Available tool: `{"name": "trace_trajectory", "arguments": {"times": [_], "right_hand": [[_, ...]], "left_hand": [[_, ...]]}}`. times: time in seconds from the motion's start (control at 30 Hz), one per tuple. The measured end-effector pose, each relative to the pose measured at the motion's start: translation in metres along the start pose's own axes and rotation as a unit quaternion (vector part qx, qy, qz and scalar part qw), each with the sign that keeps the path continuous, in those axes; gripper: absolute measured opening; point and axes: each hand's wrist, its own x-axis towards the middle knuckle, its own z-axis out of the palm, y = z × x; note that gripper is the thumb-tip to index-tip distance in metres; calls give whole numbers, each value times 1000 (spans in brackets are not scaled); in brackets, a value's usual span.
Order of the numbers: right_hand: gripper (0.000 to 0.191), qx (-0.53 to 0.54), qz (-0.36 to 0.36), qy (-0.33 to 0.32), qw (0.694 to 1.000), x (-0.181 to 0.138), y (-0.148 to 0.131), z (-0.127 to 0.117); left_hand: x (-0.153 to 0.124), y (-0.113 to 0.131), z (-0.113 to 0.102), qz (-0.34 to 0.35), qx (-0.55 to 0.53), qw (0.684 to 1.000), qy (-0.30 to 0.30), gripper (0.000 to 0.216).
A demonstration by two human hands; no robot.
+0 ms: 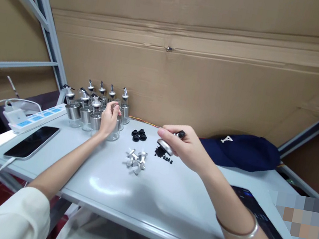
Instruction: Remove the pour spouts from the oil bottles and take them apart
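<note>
My left hand [109,118] is wrapped around a small glass jar [113,131] standing on the white table [111,185], at the front right of a cluster of jars with metal pourer lids [88,105]. My right hand [184,144] holds a silver metal lid [164,146] tilted just above the table, with a small black part [181,133] pinched at its fingertips. Between the hands lie black rubber rings [139,135], loose silver spouts [136,160] and tiny black plugs [166,160].
A black phone [32,141] on a white cable lies at the table's left, beside a white power strip [34,117]. A dark blue cap [242,150] sits at the back right; a dark tablet [269,233] lies under my right forearm. Cardboard sheets and metal shelf struts stand behind.
</note>
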Motion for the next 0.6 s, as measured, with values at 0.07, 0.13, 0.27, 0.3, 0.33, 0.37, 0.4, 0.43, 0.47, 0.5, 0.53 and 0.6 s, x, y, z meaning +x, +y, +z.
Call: {"name": "trace_trajectory", "arguments": {"times": [0.07, 0.13, 0.27, 0.3, 0.33, 0.37, 0.4, 0.43, 0.47, 0.5, 0.53, 0.6], "right_hand": [[43, -14, 13, -24, 1000, 0, 0, 7], [42, -59, 36, -48, 996, -1, 1, 13], [42, -154, 60, -64, 984, -5, 14, 19], [42, -171, 63, -55, 982, -6, 20, 20], [43, -187, 68, -42, 979, -7, 27, 20], [42, -198, 76, -31, 977, -8, 35, 21], [40, -205, 84, -23, 975, -10, 44, 21], [37, -206, 89, -16, 974, -11, 53, 20], [33, -197, 87, -16, 976, -12, 63, 19], [29, -177, 81, -16, 981, -14, 71, 18], [27, -149, 80, -16, 985, -15, 79, 17], [26, -104, 84, -4, 991, -18, 92, 16]], "left_hand": [[2, -1, -2, 8, 22, 1000, -8, 38], [5, -1, -4, 40, 50, 998, 1, 38], [1, 13, -6, 161, 91, 981, 56, 39], [-5, 21, -6, 192, 91, 975, 60, 39], [-13, 29, -4, 228, 89, 968, 56, 39], [-22, 38, -2, 268, 85, 959, 33, 38], [-33, 47, 2, 312, 78, 947, -11, 37], [-44, 56, 6, 360, 70, 928, -69, 37], [-55, 64, 11, 401, 69, 905, -124, 37], [-66, 71, 16, 431, 74, 884, -167, 37], [-75, 76, 21, 449, 80, 869, -193, 41], [-88, 81, 30, 448, 102, 863, -209, 45]]}}
